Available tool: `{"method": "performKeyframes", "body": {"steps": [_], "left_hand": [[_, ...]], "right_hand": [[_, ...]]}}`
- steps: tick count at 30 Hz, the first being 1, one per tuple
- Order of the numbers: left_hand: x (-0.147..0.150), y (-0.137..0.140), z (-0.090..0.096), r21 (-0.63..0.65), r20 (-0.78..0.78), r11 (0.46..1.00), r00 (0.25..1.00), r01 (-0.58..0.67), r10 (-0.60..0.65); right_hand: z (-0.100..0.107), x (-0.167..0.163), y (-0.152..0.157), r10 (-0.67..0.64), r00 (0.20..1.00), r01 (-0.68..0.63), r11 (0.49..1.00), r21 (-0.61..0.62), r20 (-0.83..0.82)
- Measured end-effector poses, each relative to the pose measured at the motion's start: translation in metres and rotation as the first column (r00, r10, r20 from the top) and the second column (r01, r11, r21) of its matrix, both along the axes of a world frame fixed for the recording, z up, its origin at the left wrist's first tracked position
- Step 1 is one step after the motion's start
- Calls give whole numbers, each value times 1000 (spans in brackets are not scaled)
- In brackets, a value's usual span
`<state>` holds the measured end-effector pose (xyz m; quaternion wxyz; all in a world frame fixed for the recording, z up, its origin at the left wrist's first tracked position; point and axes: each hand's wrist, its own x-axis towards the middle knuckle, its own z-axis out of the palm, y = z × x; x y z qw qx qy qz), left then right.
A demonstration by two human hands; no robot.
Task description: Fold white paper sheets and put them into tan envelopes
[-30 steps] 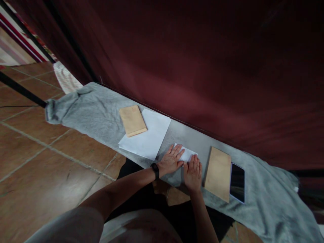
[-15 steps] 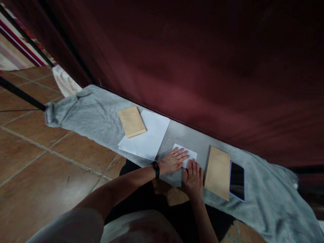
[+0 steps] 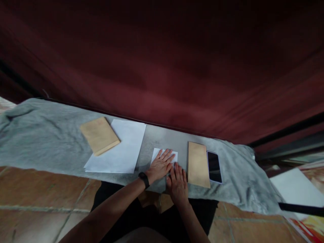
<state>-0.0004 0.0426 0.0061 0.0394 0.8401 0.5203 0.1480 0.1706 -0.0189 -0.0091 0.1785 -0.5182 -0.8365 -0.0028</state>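
A small white folded-looking paper lies on the grey cloth, partly covered by my hands. My left hand, with a black band on its wrist, rests flat across it with fingers spread. Just to the right, my right hand lies flat with fingers stretched forward, its fingertips at the paper's lower right edge. Neither hand grips anything. Close by on the right is a brown envelope. On the left, larger white sheets lie stacked, with a stack of brown envelopes overlapping their corner.
A phone with a dark screen lies right of the brown envelope. The grey cloth covers a long narrow surface against a dark red curtain. Tiled floor shows below, and a white panel stands at the far right.
The head view has turned to the right and levelled, so things appear further left. My left hand has shifted over the small paper; my right hand has slid slightly towards me, off most of it.
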Motion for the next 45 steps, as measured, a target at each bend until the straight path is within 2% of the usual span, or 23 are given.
{"method": "performKeyframes", "body": {"steps": [4, 12, 17, 19, 21, 24, 26, 33, 37, 40, 45], "left_hand": [[-4, 2, 0, 18, 11, 998, 998, -58, 58], [-34, -7, 0, 48, -29, 972, 972, -232, 234], [-28, -19, 3, 86, -34, 925, 927, -369, 373], [-17, -27, 4, 90, -29, 940, 942, -330, 334], [-5, -36, 3, 71, -28, 977, 979, -202, 204], [4, -47, 1, 40, -27, 997, 997, -70, 71], [1, -52, 0, 37, -20, 996, 996, -82, 82], [-33, -61, 4, 53, -36, 965, 965, -258, 260], [-40, -66, 5, 39, -51, 957, 956, -288, 290], [-41, -70, 6, 46, -40, 970, 970, -237, 239], [-44, -76, 8, 62, -23, 998, 1000, -7, 9]], "right_hand": [[2, 3, -4, 1, 1000, -1, 1000, 4, -5], [-3, 8, -14, -16, 1000, 16, 999, 50, -4], [-3, 8, -15, -20, 1000, 20, 997, 72, 2], [-3, 8, -16, -18, 1000, 17, 997, 76, 11], [-3, 8, -16, -15, 1000, 14, 996, 83, 15], [-5, 9, -16, 0, 1000, -2, 996, 94, 19], [-5, 10, -17, 6, 1000, -8, 996, 92, 23], [-5, 11, -16, 12, 1000, -13, 999, 48, 20], [-7, 12, -17, 11, 1000, -11, 999, 39, 3], [-9, 14, -17, 18, 1000, -17, 999, 27, -16], [-8, 12, -11, 33, 994, -31, 999, 15, -108]]}}
